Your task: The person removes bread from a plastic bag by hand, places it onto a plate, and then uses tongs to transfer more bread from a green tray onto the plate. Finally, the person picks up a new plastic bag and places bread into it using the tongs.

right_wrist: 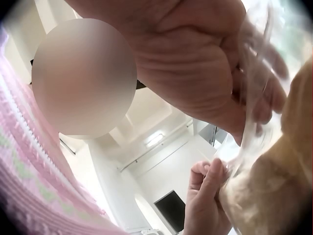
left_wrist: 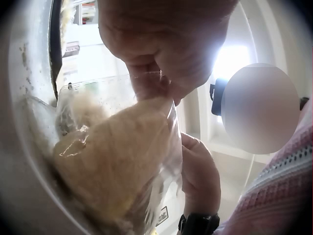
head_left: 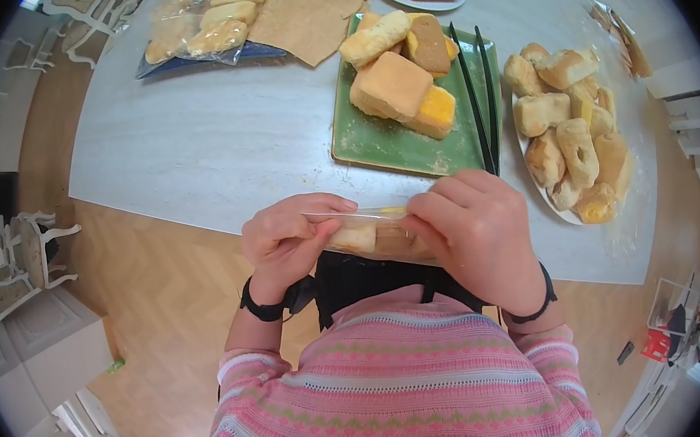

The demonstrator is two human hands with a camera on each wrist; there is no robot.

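Both hands hold a clear plastic bag [head_left: 408, 251] of bread pieces between them, at the table's near edge in the head view. On one side, my left hand [head_left: 289, 237] pinches the bag's edge between thumb and fingers. Opposite it, my right hand [head_left: 482, 231] pinches the bag's upper edge, thumb underneath. Through the film show a pale bread piece [head_left: 354, 237] and a browner one beside it. The left wrist view has the bread [left_wrist: 117, 156] close up, inside the shiny film. In the right wrist view, film [right_wrist: 259, 98] stretches past the right fingers.
Beyond the hands lies a green plate [head_left: 394, 151] with several bread pieces and two long black utensil arms [head_left: 474, 105]. At right, a white platter [head_left: 564, 213] holds several rolls. Bagged bread [head_left: 221, 20], brown paper [head_left: 306, 20] and a small plate [head_left: 409, 0] are farther back.
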